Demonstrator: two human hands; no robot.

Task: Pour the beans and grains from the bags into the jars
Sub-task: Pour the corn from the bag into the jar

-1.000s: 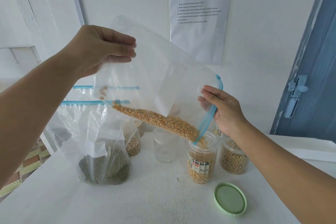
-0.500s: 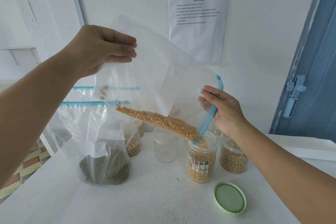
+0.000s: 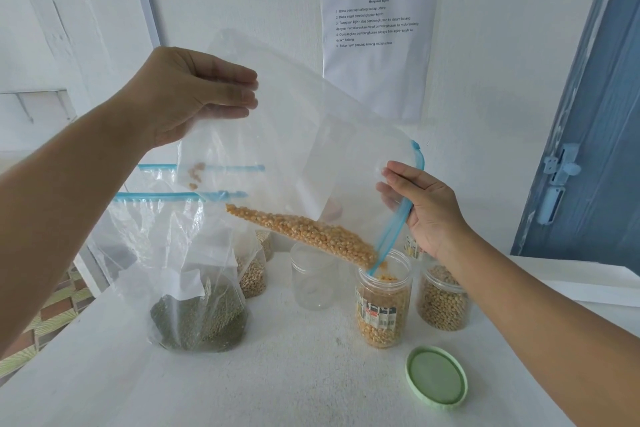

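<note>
A clear zip bag (image 3: 301, 135) was held tilted in the air above the worktop (image 3: 277, 388), its blue zip mouth pointing down and right into the open labelled jar (image 3: 383, 308). Yellow corn kernels (image 3: 304, 232) lay banked along the bag's lower edge, sliding toward the mouth; a few stray kernels clung higher up near the bag's left side. The jar stood upright on the worktop, already more than half full of the same kernels. The left hand (image 3: 194, 94) was raised high, its grip pinching the bag's closed bottom corner between thumb and fingers. The right hand (image 3: 426, 204) held the zip edge just above the jar, fingers curled round the blue strip, keeping the mouth open. A pale green lid (image 3: 437, 377) lay flat on the worktop, in front of and right of the jar. Left of the jar stood an empty clear jar (image 3: 313, 279); right of it a jar of tan beans (image 3: 444, 302). Farther left stood a bag of dark green beans (image 3: 197, 288), zip shut, with another bag of pale grains (image 3: 254, 276) behind it. A printed sheet (image 3: 379, 28) hung on the white wall; a blue door (image 3: 595, 135) stood at the right.
</note>
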